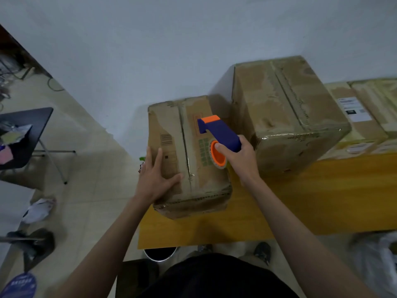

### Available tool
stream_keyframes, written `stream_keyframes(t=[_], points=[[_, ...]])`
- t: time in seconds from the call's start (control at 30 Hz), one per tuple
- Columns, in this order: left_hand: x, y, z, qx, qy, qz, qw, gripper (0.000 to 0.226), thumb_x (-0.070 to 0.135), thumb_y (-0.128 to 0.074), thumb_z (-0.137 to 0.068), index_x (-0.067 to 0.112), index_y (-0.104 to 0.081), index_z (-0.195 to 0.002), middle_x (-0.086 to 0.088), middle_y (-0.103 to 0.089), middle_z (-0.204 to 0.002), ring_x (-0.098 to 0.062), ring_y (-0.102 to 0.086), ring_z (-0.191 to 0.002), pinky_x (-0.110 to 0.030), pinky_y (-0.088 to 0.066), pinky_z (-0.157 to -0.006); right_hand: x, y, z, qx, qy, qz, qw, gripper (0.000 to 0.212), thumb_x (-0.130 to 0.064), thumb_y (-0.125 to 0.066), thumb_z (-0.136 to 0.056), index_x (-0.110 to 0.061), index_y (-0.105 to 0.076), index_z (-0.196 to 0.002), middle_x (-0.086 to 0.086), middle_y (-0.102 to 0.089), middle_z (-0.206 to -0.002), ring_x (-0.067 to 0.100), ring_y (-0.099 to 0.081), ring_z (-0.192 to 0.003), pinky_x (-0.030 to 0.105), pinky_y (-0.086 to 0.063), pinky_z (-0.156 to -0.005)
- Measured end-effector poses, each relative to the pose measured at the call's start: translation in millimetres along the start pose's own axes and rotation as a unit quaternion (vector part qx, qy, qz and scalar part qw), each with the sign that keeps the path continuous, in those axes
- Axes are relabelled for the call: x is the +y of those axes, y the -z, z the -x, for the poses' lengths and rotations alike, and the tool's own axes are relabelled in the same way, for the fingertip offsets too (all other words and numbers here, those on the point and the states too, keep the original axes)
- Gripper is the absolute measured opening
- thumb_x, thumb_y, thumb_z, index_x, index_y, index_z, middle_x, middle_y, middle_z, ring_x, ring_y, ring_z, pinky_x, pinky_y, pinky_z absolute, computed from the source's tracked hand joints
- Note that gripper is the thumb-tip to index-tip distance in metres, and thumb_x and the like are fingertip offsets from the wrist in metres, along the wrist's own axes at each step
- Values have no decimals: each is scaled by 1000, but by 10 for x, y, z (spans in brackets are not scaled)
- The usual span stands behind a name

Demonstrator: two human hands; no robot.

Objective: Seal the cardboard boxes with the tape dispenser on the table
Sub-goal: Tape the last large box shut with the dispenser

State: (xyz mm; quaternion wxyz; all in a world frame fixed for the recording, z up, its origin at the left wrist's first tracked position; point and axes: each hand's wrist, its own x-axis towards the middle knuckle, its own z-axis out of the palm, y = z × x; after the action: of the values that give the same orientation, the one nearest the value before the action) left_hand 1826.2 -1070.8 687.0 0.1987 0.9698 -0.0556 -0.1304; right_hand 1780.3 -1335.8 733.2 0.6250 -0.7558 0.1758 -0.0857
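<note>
I see the small cardboard box (189, 155) at the left end of the wooden table (300, 201). Left hand (155, 175) lies flat on its lid, fingers straight. Right hand (238, 155) grips the blue-and-orange tape dispenser (219, 134) over the lid, right of the centre seam. 1 larger box (285, 112) stands just beside.
</note>
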Motion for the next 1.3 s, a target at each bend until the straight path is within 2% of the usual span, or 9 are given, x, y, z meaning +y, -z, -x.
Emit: stream_keyframes(t=[0.07,0.3,0.4,0.7,0.77,0.9,1.07,1.2,1.3], points=[[50,52,-94,-20,1,5,1000,118,81,-64,-71,29,-7,-160,4,22,-165,-33,-12,-153,-57,-30,-118,-25,-17,-31,4,5,26,1000,32,-39,-80,-83,-21,-60,-101,-5,-63,-89,8,-60,-78,27,-51,-69],[77,36,19,-46,-27,-47,997,118,81,-63,-72,33,-2,-160,4,28,-164,-34,-13,-153,-57,-33,-117,-6,30,192,-18,38,107,993,36,-38,-78,-84,-17,-58,-105,-10,-56,-85,-1,-55,-70,8,-42,-57],[110,-18,190,-59,-49,-73,994,116,80,-61,-74,34,3,-160,4,34,-161,-35,-13,-153,-56,-32,-117,-32,95,237,10,57,96,994,36,-36,-79,-85,-18,-57,-107,-10,-59,-88,-10,-56,-74,7,-44,-60],[151,-91,678,-96,-80,-94,988,117,81,-58,-76,35,13,-158,3,41,-158,-31,-13,-153,-47,-31,-117,-163,-3,60,38,52,61,996,38,-37,-78,-86,-18,-56,-110,-7,-61,-93,-8,-57,-75,7,-45,-62],[176,-70,665,-95,-78,-92,988,112,80,-57,-77,34,4,-159,2,33,-162,-31,-18,-152,-47,-34,-116,-98,16,87,37,39,57,997,37,-35,-78,-86,-17,-56,-111,-7,-61,-94,-9,-57,-74,6,-45,-62],[340,91,359,-15,-82,-13,996,78,63,-58,-89,25,-28,-151,3,-9,-163,-30,-32,-144,-49,-40,-111,2,99,152,34,13,35,999,36,-33,-77,-87,-19,-56,-112,-6,-61,-96,-11,-57,-75,6,-46,-64],[548,171,-439,-49,-27,-11,998,89,34,-71,-91,11,-18,-159,-9,-13,-165,-34,-26,-148,-48,-30,-120,22,130,163,25,-26,-17,999,36,-38,-76,-87,-23,-57,-114,2,-64,-104,12,-63,-91,22,-53,-74],[430,335,-850,-100,-73,-33,992,97,16,-77,-85,9,-15,-160,-11,-10,-166,-30,-19,-151,-39,-28,-119,53,39,326,-32,-65,-54,996,35,-42,-75,-86,-23,-60,-111,3,-66,-102,10,-63,-86,26,-53,-76],[285,478,-976,-131,-114,-51,983,98,9,-77,-84,11,-16,-159,-8,-7,-167,-26,-12,-153,-35,-24,-119,42,-22,447,-89,-94,-90,988,39,-46,-76,-84,-29,-61,-116,1,-66,-109,17,-66,-98,40,-56,-86]])
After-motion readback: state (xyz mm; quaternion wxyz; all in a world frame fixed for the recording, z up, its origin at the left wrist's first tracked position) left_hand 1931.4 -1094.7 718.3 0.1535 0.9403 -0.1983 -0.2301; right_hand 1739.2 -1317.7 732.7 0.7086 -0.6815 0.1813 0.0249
